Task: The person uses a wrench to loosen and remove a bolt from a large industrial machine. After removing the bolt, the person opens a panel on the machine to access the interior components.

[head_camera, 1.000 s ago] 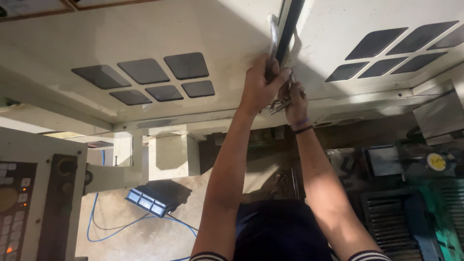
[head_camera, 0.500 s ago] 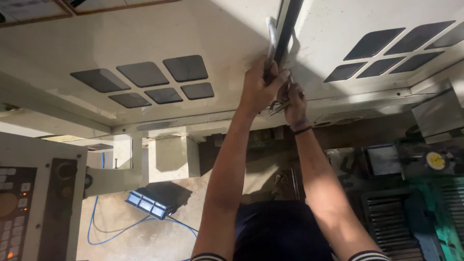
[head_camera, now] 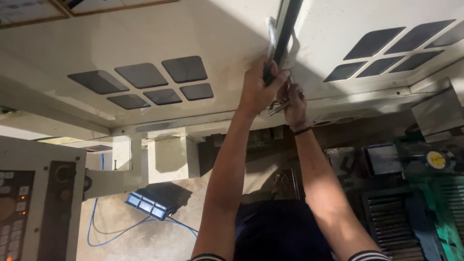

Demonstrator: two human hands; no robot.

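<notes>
My left hand [head_camera: 260, 89] is closed around the lower end of a chrome bar handle [head_camera: 270, 35] on a white machine door [head_camera: 159, 38]. The handle runs beside a dark gap [head_camera: 287, 24] between two white doors. Just to the right and touching it, my right hand [head_camera: 294, 104] holds a small bunch of thin metal pieces [head_camera: 277, 107] against the door edge; I cannot tell whether they are keys or a tool. A dark band circles my right wrist.
Both white doors carry dark window panes [head_camera: 159, 79]. A control panel with buttons [head_camera: 19, 203] stands at the left. A blue cable [head_camera: 96, 227] and a blue foot pedal [head_camera: 147, 205] lie on the concrete floor. Green machinery with a yellow dial gauge [head_camera: 436, 159] stands at the right.
Both hands stay in the same place at the handle. The view has shifted only slightly.
</notes>
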